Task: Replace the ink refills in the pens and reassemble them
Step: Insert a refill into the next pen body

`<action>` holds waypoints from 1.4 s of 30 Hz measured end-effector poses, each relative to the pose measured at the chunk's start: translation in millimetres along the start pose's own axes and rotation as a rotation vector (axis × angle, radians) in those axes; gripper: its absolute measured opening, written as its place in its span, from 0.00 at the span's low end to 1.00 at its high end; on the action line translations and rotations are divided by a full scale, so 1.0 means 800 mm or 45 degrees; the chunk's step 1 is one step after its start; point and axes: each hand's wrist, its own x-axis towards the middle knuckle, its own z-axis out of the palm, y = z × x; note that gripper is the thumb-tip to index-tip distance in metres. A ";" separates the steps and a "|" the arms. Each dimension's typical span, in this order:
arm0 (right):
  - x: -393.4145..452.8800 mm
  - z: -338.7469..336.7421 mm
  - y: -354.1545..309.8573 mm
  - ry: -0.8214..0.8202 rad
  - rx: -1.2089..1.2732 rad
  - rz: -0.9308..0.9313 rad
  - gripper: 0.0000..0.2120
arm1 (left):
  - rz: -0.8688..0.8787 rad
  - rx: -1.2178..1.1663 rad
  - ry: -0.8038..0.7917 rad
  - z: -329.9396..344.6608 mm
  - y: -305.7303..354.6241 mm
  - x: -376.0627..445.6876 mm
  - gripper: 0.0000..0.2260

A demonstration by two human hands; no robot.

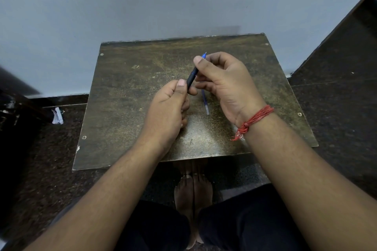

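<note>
A dark pen (pixel 192 78) with a blue tip is held slanted above the small table (pixel 130 91), tip pointing up and away. My left hand (pixel 169 106) pinches its lower end between thumb and fingers. My right hand (pixel 226 81), with a red thread band on the wrist, grips the upper part near the blue tip. A thin blue ink refill (pixel 205 102) lies on the table under my right hand, partly hidden by the fingers.
The worn brown table stands against a pale wall (pixel 142 6). Dark floor surrounds it, with a scrap of white paper (pixel 57 116) at the left. My bare feet (pixel 192 193) show below the table's near edge.
</note>
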 end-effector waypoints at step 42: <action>-0.003 -0.001 -0.007 -0.040 0.029 0.049 0.09 | 0.006 -0.004 0.010 0.002 -0.003 0.000 0.15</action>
